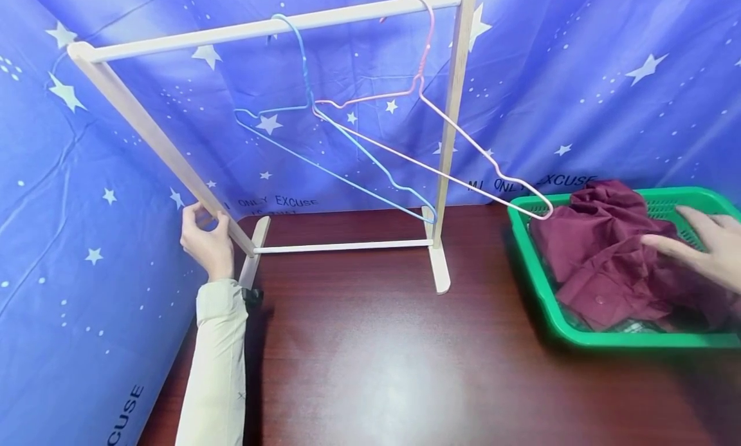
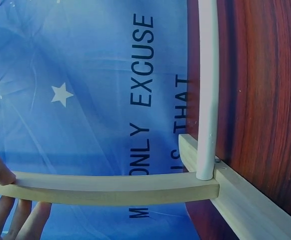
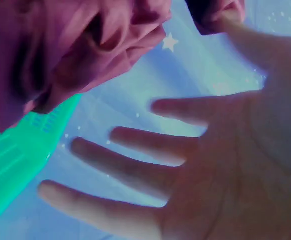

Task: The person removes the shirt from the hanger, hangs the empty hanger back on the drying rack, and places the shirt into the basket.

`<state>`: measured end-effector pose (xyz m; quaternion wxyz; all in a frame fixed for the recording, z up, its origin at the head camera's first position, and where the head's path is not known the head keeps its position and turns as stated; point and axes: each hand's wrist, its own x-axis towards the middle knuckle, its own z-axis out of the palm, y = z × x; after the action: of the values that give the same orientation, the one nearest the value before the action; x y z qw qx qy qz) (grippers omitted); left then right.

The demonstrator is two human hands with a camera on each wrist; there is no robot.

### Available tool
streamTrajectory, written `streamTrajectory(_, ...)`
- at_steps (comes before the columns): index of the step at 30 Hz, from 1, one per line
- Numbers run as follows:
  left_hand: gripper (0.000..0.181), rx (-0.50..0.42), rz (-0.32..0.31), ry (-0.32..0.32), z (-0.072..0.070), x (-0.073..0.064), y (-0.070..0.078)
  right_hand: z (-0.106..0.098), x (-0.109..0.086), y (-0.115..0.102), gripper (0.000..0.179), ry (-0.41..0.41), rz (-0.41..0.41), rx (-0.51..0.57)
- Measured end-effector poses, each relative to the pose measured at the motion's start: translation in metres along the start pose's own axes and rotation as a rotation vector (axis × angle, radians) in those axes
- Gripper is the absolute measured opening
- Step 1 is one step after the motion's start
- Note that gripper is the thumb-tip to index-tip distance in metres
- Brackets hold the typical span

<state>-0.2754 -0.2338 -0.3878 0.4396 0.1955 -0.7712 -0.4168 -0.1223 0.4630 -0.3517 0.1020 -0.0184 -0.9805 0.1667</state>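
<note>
My left hand [image 1: 207,241] grips the left upright of a small wooden clothes rack [image 1: 145,121] low down, thumb on one side and fingers round the other. The left wrist view shows that same upright [image 2: 110,189] between thumb and fingers. Over at the right, my right hand [image 1: 714,248] is spread above a crumpled maroon garment [image 1: 602,259] with a button, heaped in a green plastic basket [image 1: 654,340]. Its palm and splayed fingers [image 3: 135,172] fill much of the right wrist view, beside the cloth, and nothing lies in the palm.
A blue wire hanger [image 1: 305,66] and a pink wire hanger [image 1: 425,56] hang from the rack's top bar [image 1: 202,34]. The pink one's lower corner overlaps the basket's edge. Behind stands a blue star-patterned curtain [image 1: 579,98]; below is a dark reddish-brown table [image 1: 347,343].
</note>
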Motion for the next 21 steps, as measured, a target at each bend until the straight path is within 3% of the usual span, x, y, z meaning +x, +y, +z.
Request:
streamTrajectory(3, 0.026, -0.002, -0.002, -0.001, 0.0, 0.001, 0.0, -0.008, 0.013, -0.014, 0.108, -0.179, 0.05, -0.061)
streamTrajectory(9, 0.027, -0.001, 0.0, -0.007, 0.001, -0.001, -0.001, 0.013, 0.034, -0.022, 0.112, -0.364, -0.073, -0.135)
streamTrajectory(15, 0.027, -0.006, 0.003, -0.001, 0.001, -0.002, -0.001, 0.039, 0.041, -0.012, 0.104, -0.499, -0.138, -0.147)
streamTrajectory(21, 0.026, -0.007, 0.011, 0.003, 0.0, 0.0, -0.001, 0.055, 0.046, -0.012, 0.098, -0.569, -0.166, -0.115)
